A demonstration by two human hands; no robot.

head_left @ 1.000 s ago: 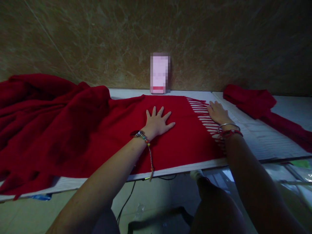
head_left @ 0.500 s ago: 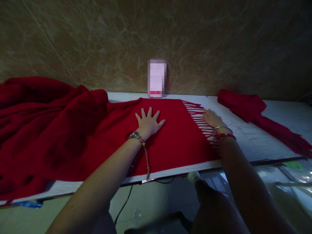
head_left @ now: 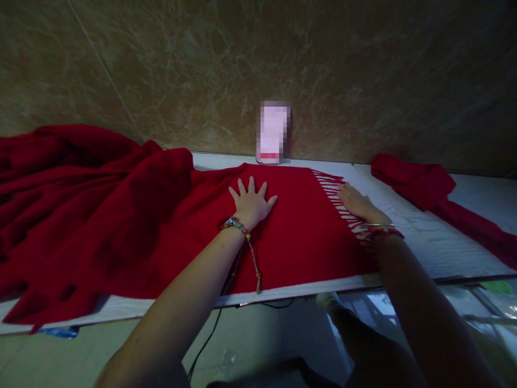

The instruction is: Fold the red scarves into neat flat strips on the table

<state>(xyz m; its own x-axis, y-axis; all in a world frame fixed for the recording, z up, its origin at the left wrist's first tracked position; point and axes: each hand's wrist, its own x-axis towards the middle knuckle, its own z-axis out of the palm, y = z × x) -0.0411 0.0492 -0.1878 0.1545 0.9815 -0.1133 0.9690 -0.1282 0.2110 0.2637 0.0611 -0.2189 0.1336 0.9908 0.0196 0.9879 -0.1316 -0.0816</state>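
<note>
A red scarf (head_left: pixel 299 237) lies flat on a white board (head_left: pixel 436 242), its fringe (head_left: pixel 337 202) at the right end. My left hand (head_left: pixel 252 203) rests flat on the cloth with fingers spread, a beaded bracelet on the wrist. My right hand (head_left: pixel 357 203) lies flat, palm down, on the fringe, with bangles on the wrist. The rest of the scarf is bunched in a heap (head_left: pixel 81 205) to the left.
A second red scarf (head_left: pixel 432 186) lies at the right on the board. A pink, blurred-out upright object (head_left: pixel 273 132) leans against the marbled wall (head_left: pixel 283 64). Below the board's near edge are a dark cable (head_left: pixel 205 339) and my knees.
My left hand slid a little back toward the far edge of the scarf and stayed flat. My right hand stayed on the fringe. The view shifted slightly.
</note>
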